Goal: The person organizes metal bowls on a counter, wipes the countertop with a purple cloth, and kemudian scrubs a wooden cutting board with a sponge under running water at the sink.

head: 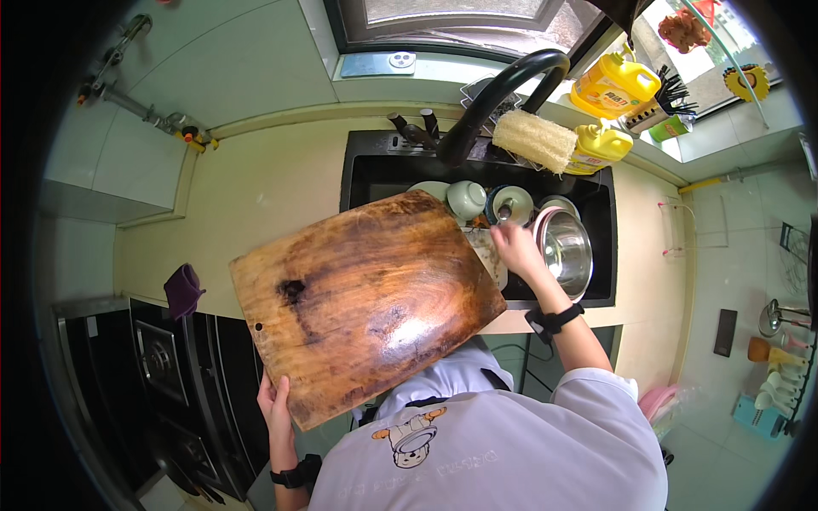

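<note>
A large wooden cutting board (364, 300), wet and shiny, is tilted over the counter edge and the left part of the sink. My left hand (276, 399) grips its lower left edge. My right hand (514, 249) is over the black sink (604, 255), its fingers curled near the handle of a utensil in a bowl; whether they hold anything is unclear. In the sink lie a pale green bowl (466, 199), a bowl with a utensil (513, 203) and a stainless steel basin (569, 254). Another flat board or tray (487, 249) is partly hidden under the cutting board.
A black faucet (470, 115) arches over the sink, beside a loofah sponge (535, 140) and yellow detergent bottles (615, 86). Knives (428, 121) stand at the back rim. A phone (377, 64) lies on the windowsill. A purple cloth (184, 290) lies at the counter's left edge.
</note>
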`<state>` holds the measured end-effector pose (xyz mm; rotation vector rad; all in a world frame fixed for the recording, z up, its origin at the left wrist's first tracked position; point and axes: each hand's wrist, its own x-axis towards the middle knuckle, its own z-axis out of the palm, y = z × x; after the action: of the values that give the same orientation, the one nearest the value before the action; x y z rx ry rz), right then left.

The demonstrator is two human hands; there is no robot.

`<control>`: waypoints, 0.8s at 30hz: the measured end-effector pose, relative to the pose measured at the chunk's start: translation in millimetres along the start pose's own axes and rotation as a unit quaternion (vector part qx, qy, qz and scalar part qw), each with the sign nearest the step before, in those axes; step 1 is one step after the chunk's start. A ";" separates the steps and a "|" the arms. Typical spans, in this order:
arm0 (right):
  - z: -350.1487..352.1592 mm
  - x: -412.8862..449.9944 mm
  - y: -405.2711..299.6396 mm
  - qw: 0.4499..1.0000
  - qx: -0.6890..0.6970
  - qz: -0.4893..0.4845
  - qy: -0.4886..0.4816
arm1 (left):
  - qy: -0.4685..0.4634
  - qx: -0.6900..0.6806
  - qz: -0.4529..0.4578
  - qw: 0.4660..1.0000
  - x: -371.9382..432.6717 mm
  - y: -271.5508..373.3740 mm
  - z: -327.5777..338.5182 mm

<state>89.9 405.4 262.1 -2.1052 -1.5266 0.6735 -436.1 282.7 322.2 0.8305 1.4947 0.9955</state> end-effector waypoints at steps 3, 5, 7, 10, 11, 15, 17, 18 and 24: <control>18.4 24.8 -7.9 0.981 0.045 -0.085 0.169 | 0.011 0.004 -0.008 1.000 0.3 -1.8 0.9; 59.5 53.6 66.7 0.954 -0.108 0.129 -0.249 | 0.003 -0.004 -0.016 1.000 4.4 1.0 6.7; 83.6 55.2 59.5 0.942 -0.033 0.238 -0.236 | 0.000 -0.007 -0.041 0.999 -0.5 3.8 6.6; 80.7 56.7 33.0 0.885 0.201 0.307 -0.289 | -0.009 -0.008 -0.066 0.998 -3.9 -1.8 3.1; 72.4 50.1 16.3 0.863 0.281 0.287 -0.308 | -0.018 -0.010 -0.077 0.997 -5.4 -2.6 4.2; 87.5 48.0 21.1 0.904 0.264 0.279 -0.186 | 0.002 -0.025 -0.085 0.996 -18.5 -10.9 16.5; 110.2 46.7 48.6 0.924 0.266 0.227 -0.153 | 0.011 -0.031 -0.084 0.996 -28.8 -10.5 21.1; 100.0 37.7 30.8 0.926 0.244 0.238 -0.160 | 0.028 -0.035 -0.092 0.995 -39.8 -11.1 18.0; 65.2 38.2 -19.0 0.935 0.232 0.180 -0.197 | 0.157 -0.007 -0.104 0.982 -91.7 -8.4 22.5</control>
<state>45.6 452.1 218.3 -1.9583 -1.0101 1.5032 -399.8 199.7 350.0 0.5087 1.7991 1.0092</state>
